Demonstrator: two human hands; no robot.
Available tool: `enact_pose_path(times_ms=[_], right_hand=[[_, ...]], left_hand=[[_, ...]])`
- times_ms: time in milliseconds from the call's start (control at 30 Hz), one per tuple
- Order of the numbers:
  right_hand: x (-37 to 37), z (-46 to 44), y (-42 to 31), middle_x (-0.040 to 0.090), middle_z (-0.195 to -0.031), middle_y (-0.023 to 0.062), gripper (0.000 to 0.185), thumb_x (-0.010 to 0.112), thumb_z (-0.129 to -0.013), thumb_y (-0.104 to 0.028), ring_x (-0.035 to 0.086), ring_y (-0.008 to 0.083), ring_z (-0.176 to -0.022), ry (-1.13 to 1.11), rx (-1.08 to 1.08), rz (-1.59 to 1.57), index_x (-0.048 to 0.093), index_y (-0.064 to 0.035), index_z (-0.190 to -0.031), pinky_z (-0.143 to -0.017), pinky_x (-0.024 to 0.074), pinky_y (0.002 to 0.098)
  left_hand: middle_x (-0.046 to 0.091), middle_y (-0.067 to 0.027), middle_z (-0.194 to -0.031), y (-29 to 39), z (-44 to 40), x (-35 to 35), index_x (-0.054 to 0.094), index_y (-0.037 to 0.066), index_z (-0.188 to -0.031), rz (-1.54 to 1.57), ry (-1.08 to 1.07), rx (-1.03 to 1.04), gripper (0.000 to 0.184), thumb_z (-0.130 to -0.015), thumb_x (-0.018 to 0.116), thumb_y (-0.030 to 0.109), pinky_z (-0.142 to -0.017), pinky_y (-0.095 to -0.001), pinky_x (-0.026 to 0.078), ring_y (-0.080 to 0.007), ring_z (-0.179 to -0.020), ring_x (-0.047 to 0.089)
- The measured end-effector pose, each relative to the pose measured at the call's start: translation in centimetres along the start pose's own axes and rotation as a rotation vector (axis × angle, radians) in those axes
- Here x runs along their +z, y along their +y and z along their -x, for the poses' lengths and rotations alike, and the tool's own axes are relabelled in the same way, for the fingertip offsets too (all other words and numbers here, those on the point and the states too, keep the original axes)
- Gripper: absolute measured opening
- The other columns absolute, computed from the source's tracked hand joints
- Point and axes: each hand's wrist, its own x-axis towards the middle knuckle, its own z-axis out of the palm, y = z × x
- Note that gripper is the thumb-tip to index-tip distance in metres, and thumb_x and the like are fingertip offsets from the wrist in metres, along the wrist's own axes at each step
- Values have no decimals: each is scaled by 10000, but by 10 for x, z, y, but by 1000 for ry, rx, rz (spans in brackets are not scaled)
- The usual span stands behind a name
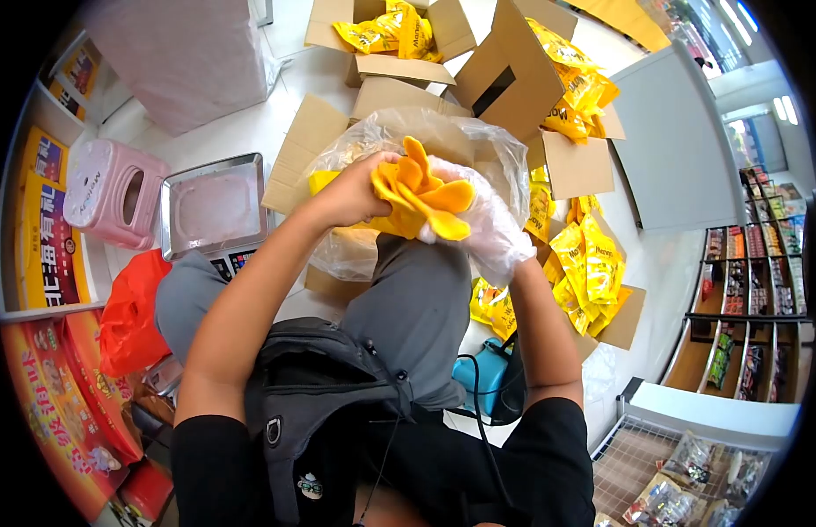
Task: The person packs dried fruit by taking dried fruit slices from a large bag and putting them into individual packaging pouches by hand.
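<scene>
Several orange-yellow dried mango slices (423, 191) fan out between my two hands, above an open cardboard box lined with a clear plastic bag (491, 145). My right hand (485, 215), in a clear plastic glove, is closed around the slices from the right. My left hand (360, 189) is bare, its fingers curled around a yellow bag (324, 181) that shows on both sides of the hand. The bag's opening is hidden behind the slices. Both hands are close together and the slices lie against the left fingers.
Boxes of yellow printed bags (592, 263) stand to the right, with another box (388, 66) behind. On the left are a metal tray on a scale (215, 206), a pink stool (116, 193) and a red plastic bag (134, 316). A blue container (487, 378) sits by my right leg.
</scene>
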Motion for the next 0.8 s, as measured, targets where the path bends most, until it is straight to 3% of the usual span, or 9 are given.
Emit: enact_pose_path(times_ms=[33,167,267,333,400,500,633,667,800], right_hand=[[13,12,1,571,-1246,93,735,870,-638,-187,508,228,-1225,181,70,-82,537,-39,-1276,-1065,373,344],[19,4,1,356,-1485,83,1004,883,-598,-172,374,201,-1343,28,12,86,350,-59,-1441,-1119,294,348],[19,1,-7,250,-1544,69,1140,880,-594,-176,318,210,-1381,-70,128,-205,203,-72,-1505,-1135,261,349],[11,-4,-8,216,-1556,70,1158,848,-619,-153,280,215,-1400,-60,127,-523,127,-73,-1522,-1143,233,336],[22,-9,-2,327,-1496,74,1012,801,-696,-200,346,232,-1360,103,115,-764,210,-60,-1505,-1125,263,337],[38,-26,-25,582,-1246,85,613,738,-791,-219,530,186,-1159,168,277,-385,520,-28,-1331,-1008,392,310],[34,-51,-41,687,-891,33,263,698,-815,-173,619,125,-829,144,515,250,695,-17,-1026,-800,486,266],[25,-52,-12,675,-816,3,166,688,-824,-160,614,112,-766,240,457,229,707,-3,-875,-747,491,256],[25,-42,-12,655,-881,44,145,648,-846,-113,616,144,-786,622,240,-473,661,18,-906,-754,494,273]], left_hand=[[619,-81,-1133,-1,-2,-1,501,50,-1250,2,2,4,663,-636,718,-70,-919,-322,481,-202,-1068,592],[606,-78,-1183,-12,-5,-5,475,55,-1292,18,-16,70,689,-664,740,-50,-960,-315,455,-185,-1100,577],[585,-75,-1240,-20,-8,-5,419,61,-1364,41,-30,112,759,-699,780,-9,-991,-307,433,-171,-1131,561],[622,-104,-1154,-22,-6,-4,544,31,-1185,88,51,115,590,-659,809,60,-955,-324,459,-216,-1064,601],[611,-129,-1170,-29,-9,-11,544,25,-1180,24,51,112,593,-656,816,88,-953,-329,461,-244,-1086,592],[599,-156,-1187,-33,-9,-11,537,22,-1203,-21,46,134,618,-653,810,86,-950,-339,466,-282,-1111,577],[606,-132,-1183,-24,-3,-2,500,42,-1271,-120,68,72,664,-672,785,32,-955,-336,458,-255,-1108,570],[614,-100,-1177,-32,-4,0,483,57,-1293,-189,108,60,656,-704,766,3,-954,-328,452,-204,-1090,574],[590,-48,-1200,-19,-6,-19,424,109,-1390,199,26,-9,757,-713,692,-98,-814,-268,505,-144,-982,606]])
